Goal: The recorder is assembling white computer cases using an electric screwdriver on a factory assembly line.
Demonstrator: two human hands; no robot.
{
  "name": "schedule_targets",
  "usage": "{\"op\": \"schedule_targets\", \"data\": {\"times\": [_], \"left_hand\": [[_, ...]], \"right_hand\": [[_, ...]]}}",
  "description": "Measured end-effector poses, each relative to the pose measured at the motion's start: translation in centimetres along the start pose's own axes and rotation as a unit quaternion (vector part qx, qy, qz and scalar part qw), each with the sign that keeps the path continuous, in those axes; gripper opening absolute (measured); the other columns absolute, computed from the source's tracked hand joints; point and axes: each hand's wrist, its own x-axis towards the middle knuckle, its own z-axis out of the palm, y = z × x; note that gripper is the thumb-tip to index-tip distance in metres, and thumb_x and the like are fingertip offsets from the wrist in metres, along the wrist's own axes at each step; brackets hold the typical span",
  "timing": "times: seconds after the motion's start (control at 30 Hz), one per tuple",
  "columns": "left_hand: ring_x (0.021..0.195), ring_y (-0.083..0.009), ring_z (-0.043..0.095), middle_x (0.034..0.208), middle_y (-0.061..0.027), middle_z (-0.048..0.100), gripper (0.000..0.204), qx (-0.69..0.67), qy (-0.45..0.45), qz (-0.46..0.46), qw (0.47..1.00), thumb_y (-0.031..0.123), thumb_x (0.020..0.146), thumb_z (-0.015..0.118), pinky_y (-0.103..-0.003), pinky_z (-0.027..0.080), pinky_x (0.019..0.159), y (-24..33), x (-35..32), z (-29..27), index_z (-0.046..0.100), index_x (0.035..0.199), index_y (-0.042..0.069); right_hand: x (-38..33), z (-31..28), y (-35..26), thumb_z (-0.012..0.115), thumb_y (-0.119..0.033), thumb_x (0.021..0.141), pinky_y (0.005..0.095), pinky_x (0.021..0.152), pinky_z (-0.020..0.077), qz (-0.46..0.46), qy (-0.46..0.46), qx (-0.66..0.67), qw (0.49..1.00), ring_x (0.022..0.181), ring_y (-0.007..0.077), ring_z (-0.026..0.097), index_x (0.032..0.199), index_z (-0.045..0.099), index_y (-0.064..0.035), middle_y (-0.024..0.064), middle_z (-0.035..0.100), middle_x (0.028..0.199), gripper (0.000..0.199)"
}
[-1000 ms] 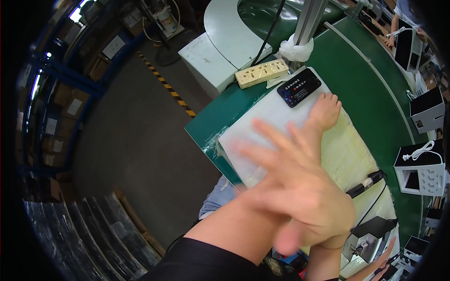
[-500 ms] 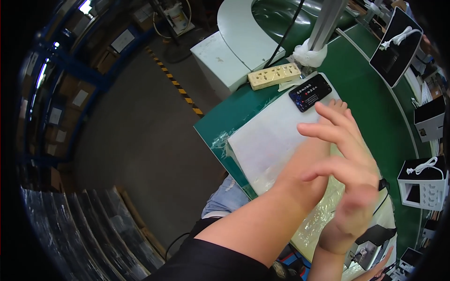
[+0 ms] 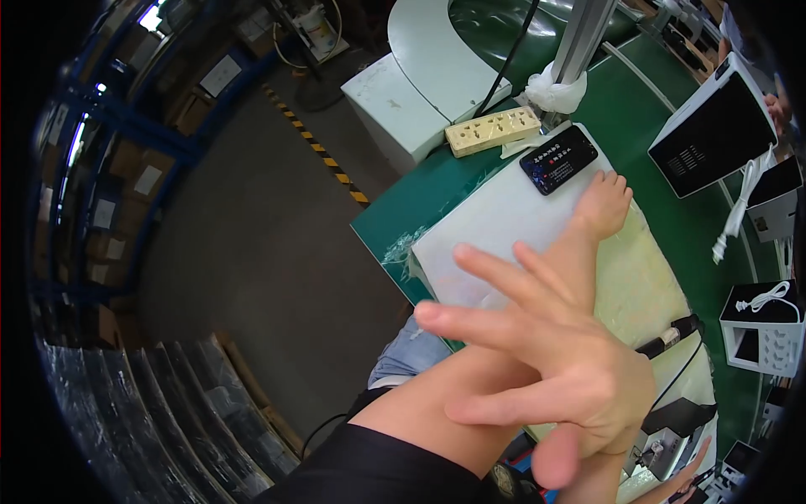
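My left arm, in a black sleeve, stretches over the work table. My left hand lies palm down at the far right of a white foam sheet, its short-looking fingers slightly apart with nothing seen in them. A smartphone with a lit dark screen lies on the sheet just beyond that hand. Close to the camera, my right hand hangs over my left forearm, open and empty, fingers spread and pointing left. It hides part of the forearm and the sheet; whether it touches the arm I cannot tell.
A cream power strip sits by a metal post. On the green conveyor stand white-and-black appliances with bundled white cords. A black-handled tool lies on yellowish wrapped padding. Another person's hand shows far right.
My right hand has swung left and down, now over my left forearm. My left hand stays near the phone. At upper right, a white-and-black appliance has shifted and turned, its cord hanging down.
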Motion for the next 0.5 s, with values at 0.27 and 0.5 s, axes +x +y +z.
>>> {"op": "schedule_targets", "data": {"times": [0.27, 0.5], "left_hand": [[0.133, -0.0279, 0.042, 0.138, -0.0148, 0.048, 0.052, 0.091, -0.041, 0.023, 0.995, 0.023, 0.09, 0.054, -0.042, 0.032, 0.112, 0.1, -1.1, 1.1, 0.045, 0.137, 0.003], [0.121, -0.0261, 0.049, 0.122, -0.0111, 0.056, 0.034, 0.036, -0.056, 0.018, 0.998, 0.019, 0.09, 0.05, -0.04, 0.038, 0.102, 0.7, 0.2, 0.2, 0.058, 0.121, 0.006]], "right_hand": [[0.2, 1.2, 1.3, 0.016, -0.084, 0.083, 0.0704, 0.096, 0.0328, -0.041, -0.006, 0.044, 0.998, 0.119, 0.0526, 0.052, 0.053, 0.061, -0.0072, 0.0225, 0.069, 0.107, 0.093], [0.3, -1.5, 4.1, 0.047, -0.07, 0.085, 0.0697, 0.093, 0.0362, -0.138, -0.135, 0.014, 0.981, 0.122, 0.0513, 0.047, 0.072, 0.066, -0.0018, 0.0245, 0.058, 0.123, 0.072]]}}
